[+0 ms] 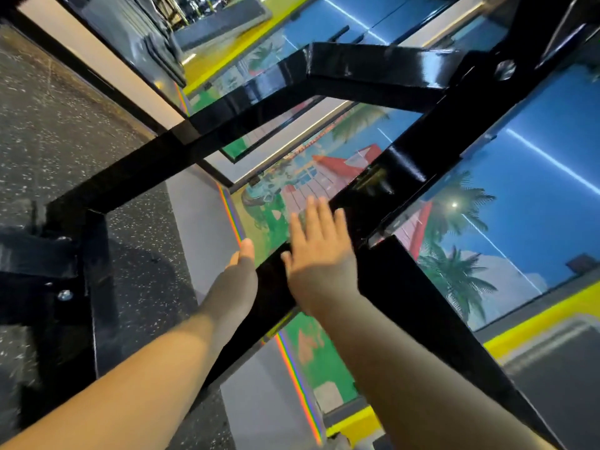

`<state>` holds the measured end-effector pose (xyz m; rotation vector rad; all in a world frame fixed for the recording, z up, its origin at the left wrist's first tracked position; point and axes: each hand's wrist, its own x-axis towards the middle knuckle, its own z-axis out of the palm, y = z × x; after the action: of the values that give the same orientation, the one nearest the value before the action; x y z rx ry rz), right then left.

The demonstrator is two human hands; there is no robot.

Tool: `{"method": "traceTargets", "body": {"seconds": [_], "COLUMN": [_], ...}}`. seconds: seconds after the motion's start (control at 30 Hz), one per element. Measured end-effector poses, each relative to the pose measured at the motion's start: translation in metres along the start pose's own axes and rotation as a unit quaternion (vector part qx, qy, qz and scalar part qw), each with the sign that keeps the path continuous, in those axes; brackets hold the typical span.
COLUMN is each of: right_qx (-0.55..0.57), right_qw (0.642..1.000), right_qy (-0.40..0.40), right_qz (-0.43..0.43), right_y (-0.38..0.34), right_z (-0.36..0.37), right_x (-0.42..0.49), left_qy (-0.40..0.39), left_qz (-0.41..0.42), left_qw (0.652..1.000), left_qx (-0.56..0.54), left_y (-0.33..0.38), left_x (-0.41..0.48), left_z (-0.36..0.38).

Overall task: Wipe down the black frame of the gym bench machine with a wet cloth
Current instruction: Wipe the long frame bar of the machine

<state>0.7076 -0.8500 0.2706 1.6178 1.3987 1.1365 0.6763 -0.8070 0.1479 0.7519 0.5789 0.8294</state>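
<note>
Reaching over the black frame (386, 177), right hand (319, 251) lies flat, fingers straight, on the diagonal bar; bar's long axis runs up-right from it; left hand (242, 254) just left, grip hidden; no cloth visible; right hand nearer.

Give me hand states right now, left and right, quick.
Left hand: mostly hidden behind the black frame; cannot tell.
Right hand: open, fingers straight, flat over the frame, no cloth visible.
</note>
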Motion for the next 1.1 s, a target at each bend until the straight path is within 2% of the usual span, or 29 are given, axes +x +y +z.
{"method": "traceTargets", "body": {"seconds": [0.07,0.1,0.13,0.17,0.23,0.27,0.3,0.37,0.43,0.5,0.6,0.67,0.73,0.8,0.9,0.97,1.1], "right_qx": [0.061,0.053,0.041,0.037,0.026,-0.007,-0.033,-0.032,-0.028,-0.026,-0.038,-0.058,-0.06,-0.052,-0.021,-0.003,-0.015], "right_qw": [0.991,0.983,0.977,0.977,0.989,0.992,0.993,0.997,0.988,0.99,0.999,0.996,0.997,0.993,0.979,0.976,0.986], "right_qy": [-0.065,-0.088,-0.079,-0.026,0.078,0.104,0.108,0.038,0.046,0.051,0.009,0.004,0.037,0.053,0.079,0.08,0.085], "right_qz": [-0.1,-0.153,-0.195,-0.206,-0.121,-0.076,-0.037,0.066,0.143,0.13,-0.01,-0.06,-0.008,0.094,0.186,0.203,0.142], "right_y": [-0.037,-0.042,-0.036,-0.02,0.025,0.055,0.085,0.135,0.152,0.133,0.097,0.114,0.152,0.191,0.206,0.188,0.13], "right_z": [0.013,0.02,0.027,0.025,0.008,-0.005,-0.016,-0.044,-0.057,-0.052,-0.035,-0.038,-0.05,-0.066,-0.073,-0.068,-0.043], "right_x": [-0.023,-0.031,-0.031,-0.026,-0.006,0.008,0.023,0.045,0.056,0.053,0.029,0.028,0.044,0.061,0.073,0.071,0.043], "left_qy": [0.019,0.029,0.026,0.024,-0.002,-0.013,-0.034,-0.032,-0.035,-0.043,0.005,0.021,0.025,0.013,0.033,0.021,-0.04], "left_qz": [0.013,0.01,0.015,0.029,0.029,0.032,0.055,0.073,0.071,0.06,-0.001,-0.001,-0.002,0.002,0.078,0.115,-0.001], "left_qw": [0.999,0.998,0.998,0.997,0.994,0.993,0.993,0.994,0.994,0.99,0.995,0.998,0.996,0.997,0.995,0.993,0.988], "left_qx": [-0.039,-0.052,-0.057,-0.067,-0.105,-0.109,-0.095,-0.08,-0.081,-0.119,-0.1,-0.057,-0.081,-0.078,-0.043,-0.029,-0.152], "left_y": [0.01,0.015,0.02,0.03,0.045,0.051,0.052,0.055,0.072,0.069,0.065,0.053,0.05,0.055,0.041,0.033,0.031], "left_x": [-0.004,-0.006,-0.008,-0.007,-0.005,-0.003,0.001,0.002,0.006,0.027,0.045,0.043,0.04,0.036,0.01,-0.005,0.064], "left_z": [-0.001,-0.002,-0.002,-0.003,0.002,0.007,0.015,0.035,0.052,0.058,0.071,0.076,0.077,0.077,0.074,0.071,0.052]}}
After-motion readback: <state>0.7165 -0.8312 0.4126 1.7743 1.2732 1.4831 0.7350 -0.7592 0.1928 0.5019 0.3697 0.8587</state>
